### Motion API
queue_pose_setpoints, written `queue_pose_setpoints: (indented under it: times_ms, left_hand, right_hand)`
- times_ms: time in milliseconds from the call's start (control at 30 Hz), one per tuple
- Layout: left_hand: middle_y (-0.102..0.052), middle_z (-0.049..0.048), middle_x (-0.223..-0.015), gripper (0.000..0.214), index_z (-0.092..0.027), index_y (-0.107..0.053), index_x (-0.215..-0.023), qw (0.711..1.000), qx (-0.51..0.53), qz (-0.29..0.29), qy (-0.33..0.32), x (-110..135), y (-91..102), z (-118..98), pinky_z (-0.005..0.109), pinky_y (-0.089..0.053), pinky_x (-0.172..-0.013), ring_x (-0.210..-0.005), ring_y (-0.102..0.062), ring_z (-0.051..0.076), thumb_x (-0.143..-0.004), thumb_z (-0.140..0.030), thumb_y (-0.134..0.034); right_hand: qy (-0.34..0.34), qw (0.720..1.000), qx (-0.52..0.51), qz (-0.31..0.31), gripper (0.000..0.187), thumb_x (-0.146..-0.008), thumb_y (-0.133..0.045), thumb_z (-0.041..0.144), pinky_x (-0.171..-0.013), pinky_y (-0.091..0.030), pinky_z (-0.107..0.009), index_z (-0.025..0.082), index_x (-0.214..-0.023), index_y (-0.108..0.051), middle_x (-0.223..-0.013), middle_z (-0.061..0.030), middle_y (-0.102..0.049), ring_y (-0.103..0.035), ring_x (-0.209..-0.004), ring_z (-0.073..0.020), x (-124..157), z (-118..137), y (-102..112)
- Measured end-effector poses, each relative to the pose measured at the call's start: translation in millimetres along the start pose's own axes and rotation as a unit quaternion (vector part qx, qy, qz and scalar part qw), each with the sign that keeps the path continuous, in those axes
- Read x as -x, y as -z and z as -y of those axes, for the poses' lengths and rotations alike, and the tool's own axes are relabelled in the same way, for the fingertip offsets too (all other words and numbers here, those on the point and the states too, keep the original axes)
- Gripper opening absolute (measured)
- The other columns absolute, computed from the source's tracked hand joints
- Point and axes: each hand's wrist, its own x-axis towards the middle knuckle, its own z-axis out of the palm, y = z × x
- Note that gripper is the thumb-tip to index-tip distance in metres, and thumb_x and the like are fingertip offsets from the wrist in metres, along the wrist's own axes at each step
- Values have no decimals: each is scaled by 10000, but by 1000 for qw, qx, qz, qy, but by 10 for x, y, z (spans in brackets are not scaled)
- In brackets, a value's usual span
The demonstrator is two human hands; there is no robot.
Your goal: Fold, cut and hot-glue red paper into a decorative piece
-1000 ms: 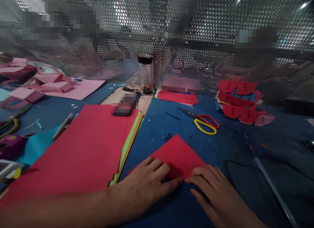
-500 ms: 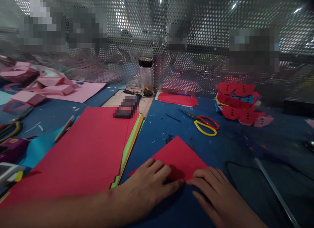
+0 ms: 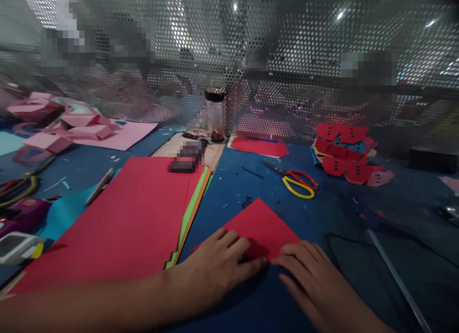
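Observation:
A piece of red paper (image 3: 263,223) lies on the blue table in front of me, one corner pointing away. Its near edge runs beneath my hands and is partly hidden. My left hand (image 3: 224,263) presses on its left part with curled fingers, the thumb stretched along the near edge. On the right, my right hand (image 3: 304,271) has its fingers together, their tips pressing the near edge close to the left thumb. Beyond the paper lie small black paper bits (image 3: 247,201) and scissors (image 3: 292,180) with one red and one yellow handle.
Left of the paper is a stack of large red sheets (image 3: 132,209), with a phone (image 3: 188,156) on top. A lidded jar (image 3: 215,115) stands before the perforated metal screen (image 3: 297,41). Red cut-outs (image 3: 344,151) are piled right; a glue gun (image 3: 376,216) with cord lies nearer.
The camera view has shifted slightly. Both hands stay on the red paper in nearly the same pose, with the right fingertips moved very slightly left.

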Motion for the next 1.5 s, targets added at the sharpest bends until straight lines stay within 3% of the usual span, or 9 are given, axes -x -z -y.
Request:
queue_pose_setpoints:
  times_ms: [300,600,767,1000,1500]
  left_hand:
    - [-618,73,-1099,524,-277,-440,-1486,1000,4,7,5,-6,30,-12,417,-448,-795,-907,-568,261,-981,-200,-558]
    - [-639,71,-1123,538,-275,-481,-1432,999,39,-21,22,7,-42,21,422,-463,-801,-938,-593,271,-925,-118,-569]
    - [-666,61,-1120,249,-212,-599,-1181,981,149,-85,92,32,-91,24,393,-453,-881,-1017,-596,232,-1006,-101,-461]
    - [-674,22,-982,91,-222,-630,-981,964,203,-84,148,5,-39,28,396,-395,-844,-922,-573,224,-1018,-204,-549]
    - [-661,8,-863,142,-215,-589,-829,960,170,-82,205,-79,58,13,372,-344,-755,-837,-558,218,-969,-235,-600]
  right_hand:
    - [5,1000,-4,-12,278,-982,-542,167,-841,-494,-370,239,-1235,-632,-1080,-56,-687,-642,-969,-229,-6,4,-9]
    - [-9,999,-28,15,241,-1007,-533,164,-873,-472,-407,239,-1228,-596,-1131,-67,-656,-608,-1020,-248,-26,31,11]
    - [-38,997,-42,52,234,-1019,-548,174,-920,-441,-426,251,-1235,-597,-1157,-53,-645,-581,-1071,-245,-57,79,86]
    - [-58,994,-39,88,170,-1038,-518,204,-927,-419,-431,235,-1179,-609,-1170,-55,-642,-562,-1078,-246,-110,110,166]
    - [-48,994,-32,91,186,-1048,-498,215,-928,-406,-425,235,-1191,-616,-1178,-58,-636,-555,-1088,-242,-105,102,168]
